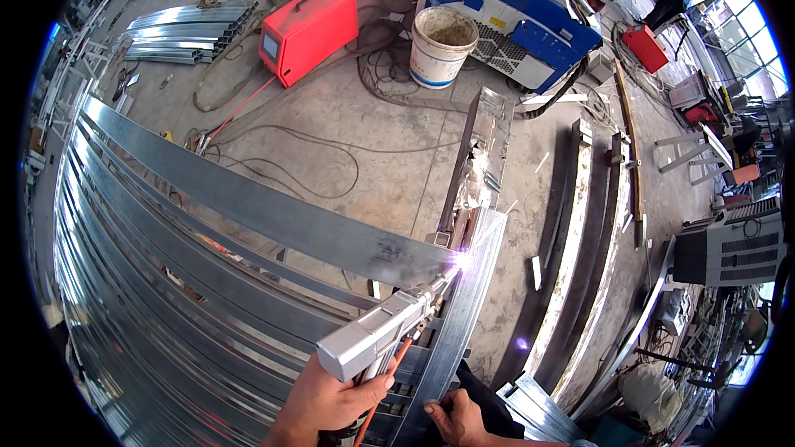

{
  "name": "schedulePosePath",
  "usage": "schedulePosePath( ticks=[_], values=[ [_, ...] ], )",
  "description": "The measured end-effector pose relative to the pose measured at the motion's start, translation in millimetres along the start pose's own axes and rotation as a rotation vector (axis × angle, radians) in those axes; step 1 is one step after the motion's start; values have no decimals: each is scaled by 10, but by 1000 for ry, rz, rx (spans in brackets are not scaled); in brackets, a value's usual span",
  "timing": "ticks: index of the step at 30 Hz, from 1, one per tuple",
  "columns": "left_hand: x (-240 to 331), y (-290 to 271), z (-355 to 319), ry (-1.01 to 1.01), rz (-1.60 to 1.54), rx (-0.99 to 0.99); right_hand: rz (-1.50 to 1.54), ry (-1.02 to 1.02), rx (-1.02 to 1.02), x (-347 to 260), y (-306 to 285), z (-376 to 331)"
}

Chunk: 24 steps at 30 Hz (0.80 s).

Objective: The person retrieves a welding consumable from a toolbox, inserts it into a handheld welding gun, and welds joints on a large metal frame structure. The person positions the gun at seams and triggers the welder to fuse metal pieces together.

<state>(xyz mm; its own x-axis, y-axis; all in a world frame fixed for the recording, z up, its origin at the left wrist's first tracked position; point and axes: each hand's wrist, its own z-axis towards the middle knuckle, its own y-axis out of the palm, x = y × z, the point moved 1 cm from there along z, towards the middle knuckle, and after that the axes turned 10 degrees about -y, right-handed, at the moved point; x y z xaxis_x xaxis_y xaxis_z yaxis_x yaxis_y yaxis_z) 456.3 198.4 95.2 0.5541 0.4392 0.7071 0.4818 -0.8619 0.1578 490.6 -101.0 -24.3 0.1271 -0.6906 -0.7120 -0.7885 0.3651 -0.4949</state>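
Observation:
My left hand (327, 401) is closed around the grip of a silver handheld laser welding gun (373, 331). The gun's nozzle points up and right to a bright violet-white spark (461, 261). That spark sits where a wide flat galvanized steel tube (265, 207) meets a steel end rail (451, 331). Lower down, my right hand (460, 418) grips the near end of the end rail, its thumb on top and its other fingers curled. An orange hose (397, 356) runs down from the gun past my left hand. The glare hides the seam itself.
Several parallel steel tubes (207, 314) form a frame at the left. Beyond it stand a red welding machine (308, 33), a dirty white bucket (444, 45) and a blue-and-white machine (513, 21). Loose cables (331, 145) cross the concrete floor. Long steel beams (563, 257) lie at the right.

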Motion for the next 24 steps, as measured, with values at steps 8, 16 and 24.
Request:
schedulePosePath(
  ticks=[8,16,24],
  values=[
    [-5,3,-15,50,44,-14,94,-18,-6,-66,-36,-16],
    [-39,13,-42,55,143,12,38,-80,51,21,27,-36],
    [-138,30,-60,53,112,30,-3,-20,20,62,58,-22]
  ],
)
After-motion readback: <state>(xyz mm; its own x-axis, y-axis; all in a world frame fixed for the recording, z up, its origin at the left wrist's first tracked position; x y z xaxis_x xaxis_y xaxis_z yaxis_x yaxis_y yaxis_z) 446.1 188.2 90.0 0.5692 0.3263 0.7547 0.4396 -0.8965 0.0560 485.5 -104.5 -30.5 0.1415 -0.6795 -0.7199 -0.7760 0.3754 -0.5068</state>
